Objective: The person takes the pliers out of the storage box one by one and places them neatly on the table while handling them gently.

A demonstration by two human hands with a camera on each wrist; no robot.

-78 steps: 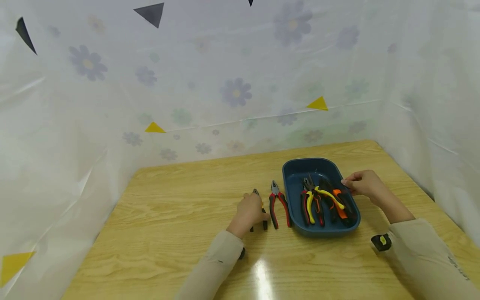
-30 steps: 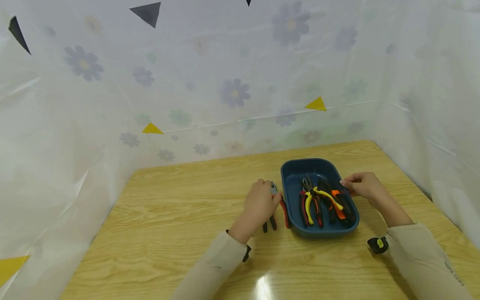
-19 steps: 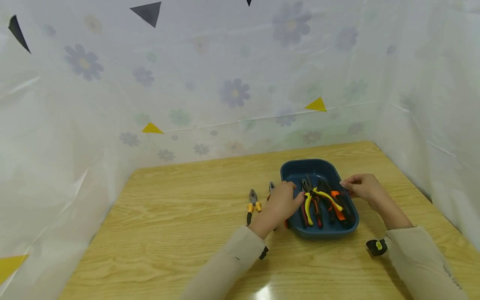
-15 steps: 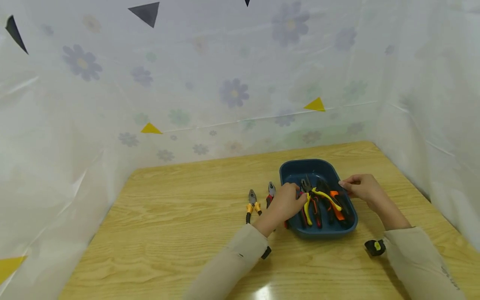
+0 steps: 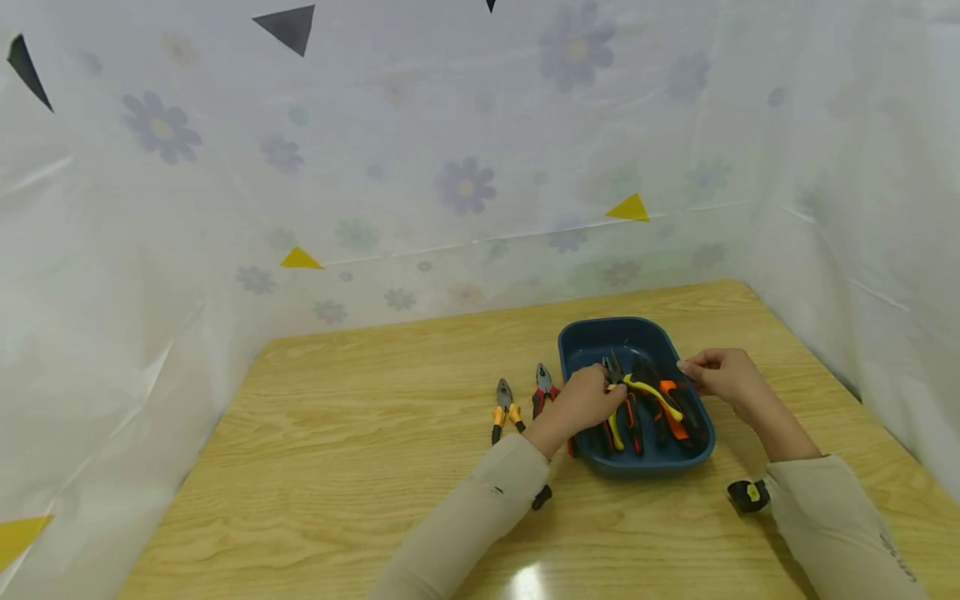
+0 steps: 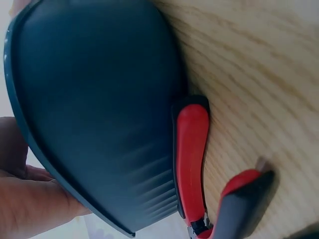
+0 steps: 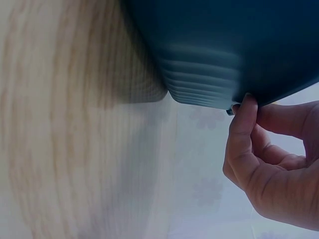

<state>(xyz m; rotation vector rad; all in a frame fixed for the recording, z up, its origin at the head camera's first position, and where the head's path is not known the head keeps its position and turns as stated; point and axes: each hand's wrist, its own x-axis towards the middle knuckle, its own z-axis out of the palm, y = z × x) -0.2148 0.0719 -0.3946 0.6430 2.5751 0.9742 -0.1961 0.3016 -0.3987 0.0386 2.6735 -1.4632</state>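
Blue plastic bin (image 5: 573, 333) holds several pliers, among them a yellow-handled pair (image 5: 652, 393) and an orange-handled one (image 5: 672, 414). My left hand (image 5: 581, 404) reaches over the bin's left wall, thumb and fingers down at the yellow handles; in the left wrist view the wall hides the fingertips, and I cannot tell whether they grip anything. On the opposite side my right hand (image 7: 276, 164) pinches the bin's rim between thumb and finger. Red-and-black pliers (image 6: 192, 149) lie on the table against the bin's left side, partly under my left wrist. Yellow-and-black pliers (image 5: 504, 408) lie farther left.
The wooden table (image 5: 337, 450) has its far edge along a white curtain (image 5: 420, 150) printed with flowers. A black wrist-worn device (image 5: 748, 496) hangs under the right sleeve (image 5: 825, 500).
My left hand has moved right from the yellow-and-black pliers, past the red-and-black pliers, over the bin wall and onto the pliers inside. The right hand has stayed at the rim.
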